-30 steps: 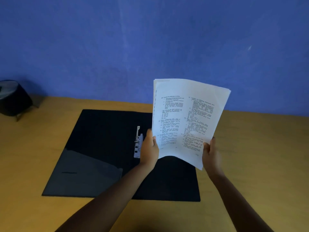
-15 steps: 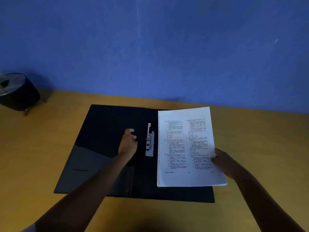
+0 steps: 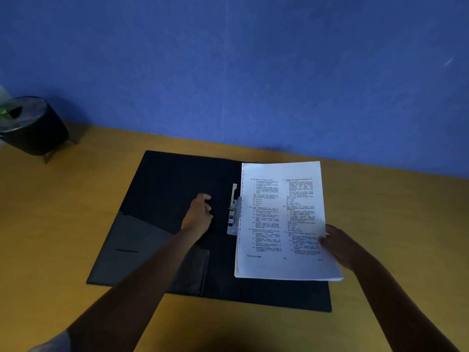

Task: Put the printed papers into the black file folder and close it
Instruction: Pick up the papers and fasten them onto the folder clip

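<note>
The black file folder (image 3: 162, 199) lies open and flat on the yellow table, with a metal clip (image 3: 234, 212) along its middle. A stack of printed papers (image 3: 281, 222) rests over the folder's right half, its left edge at the clip. My right hand (image 3: 342, 246) grips the stack at its right edge, thumb on top. My left hand (image 3: 199, 215) hovers over the folder's left half just left of the clip, fingers loosely apart and holding nothing.
A black round pot (image 3: 30, 125) on small legs stands at the table's far left by the blue wall (image 3: 253, 72). The folder's left flap has a grey inner pocket (image 3: 137, 245). Bare yellow table (image 3: 393, 212) surrounds the folder.
The papers went from upright in both hands to lying on the folder's right half. My left hand let go and moved left of the clip; the stack has since slid toward the clip.
</note>
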Available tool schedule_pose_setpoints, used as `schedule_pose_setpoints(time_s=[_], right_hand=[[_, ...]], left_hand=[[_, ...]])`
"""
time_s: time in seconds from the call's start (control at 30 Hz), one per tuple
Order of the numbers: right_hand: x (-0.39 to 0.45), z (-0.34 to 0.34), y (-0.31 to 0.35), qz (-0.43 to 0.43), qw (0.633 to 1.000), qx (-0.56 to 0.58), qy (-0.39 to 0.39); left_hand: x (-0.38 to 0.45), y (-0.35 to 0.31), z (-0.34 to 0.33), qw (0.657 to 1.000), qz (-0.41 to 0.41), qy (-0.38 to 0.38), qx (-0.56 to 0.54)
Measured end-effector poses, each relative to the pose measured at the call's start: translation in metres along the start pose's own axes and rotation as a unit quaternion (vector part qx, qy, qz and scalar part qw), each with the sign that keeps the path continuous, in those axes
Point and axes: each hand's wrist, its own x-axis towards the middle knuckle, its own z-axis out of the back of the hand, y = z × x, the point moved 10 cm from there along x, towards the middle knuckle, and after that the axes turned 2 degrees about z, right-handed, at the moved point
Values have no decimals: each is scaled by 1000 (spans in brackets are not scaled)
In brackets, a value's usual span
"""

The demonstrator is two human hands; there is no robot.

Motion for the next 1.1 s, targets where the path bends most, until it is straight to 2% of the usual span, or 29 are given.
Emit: schedule_pose_setpoints(time_s=[0.23,0.47,0.6,0.67,0.9,1.1], right_hand=[[-3,-12,14,36,998,-53,-3],[-4,-17,15,38,981,-178,-64],[-10,-10,15,51,957,-246,-143],[-12,-12,10,42,948,-275,-157],[-19,-16,11,65,924,-323,-196],[-15,-14,15,82,933,-299,-182]], left_hand=[[-2,-3,-1,999,-5,-1,32],[-2,-4,1,999,-16,9,40],[-3,-6,2,999,-21,9,48],[-3,-6,2,999,-21,10,47],[-3,-6,1,999,-23,1,49],[-3,-5,1,998,-33,-10,56]])
